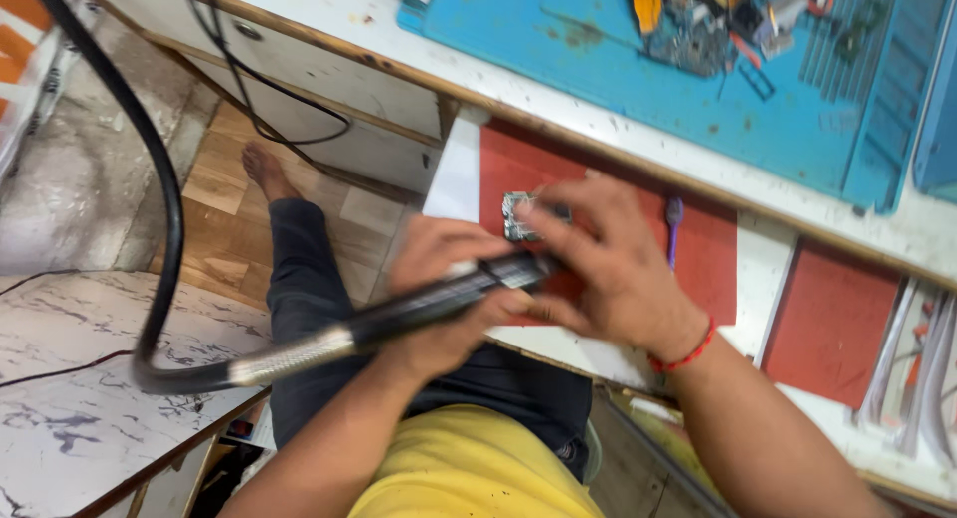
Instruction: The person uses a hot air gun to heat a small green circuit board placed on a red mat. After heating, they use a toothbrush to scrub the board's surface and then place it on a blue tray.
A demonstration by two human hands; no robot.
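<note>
A black handpiece [454, 294] on a thick black hose [159, 209] was found gripped in the left hand [439, 279], the fingers wrapped closed around its barrel. Its long axis was seen to run from lower left to upper right, with the working tip directed toward a small circuit board [520, 215].

The board was noted lying on a red mat [708, 249] on a pull-out shelf, just beyond the tip and above the left hand. The right hand [608, 269] was found nearer the board, its fingertips pinched on the board's right edge and its palm laid over the handpiece's front end. The tip itself was hidden under that hand; contact with the board could not be confirmed.

A purple toothbrush [674, 224] was recorded just beside the right hand. A blue work mat [598, 69] with loose parts was noted on the bench above.
</note>
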